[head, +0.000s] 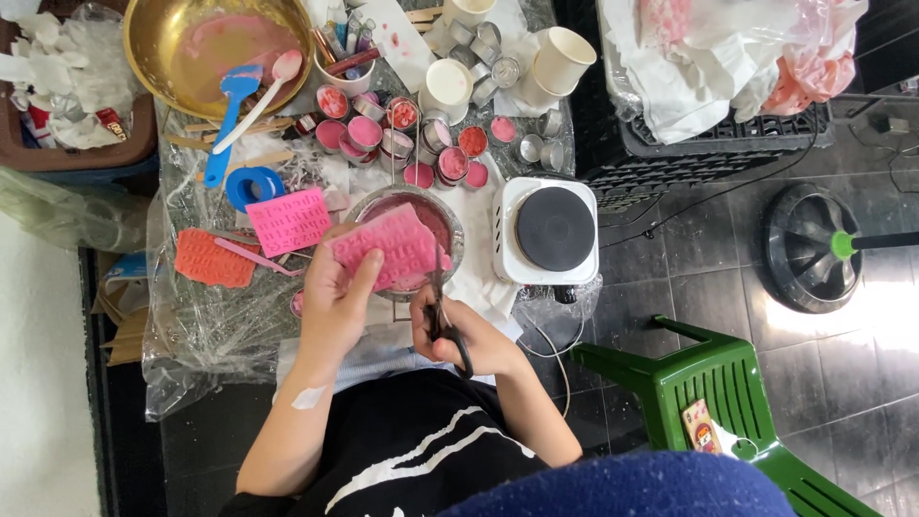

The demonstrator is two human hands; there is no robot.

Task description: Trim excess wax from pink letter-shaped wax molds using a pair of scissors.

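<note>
Left hand [335,297] holds pink mould [391,247] — scissors [442,311] in right hand [469,340] — above bowl [458,230].

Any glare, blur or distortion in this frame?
Head view: sharp on the left hand, pink mould and scissors; strong glare on the floor tiles at right, sheen inside the gold bowl; wide-angle bending toward the edges.

A hot plate [553,230] stands right of the bowl [450,215].
</note>
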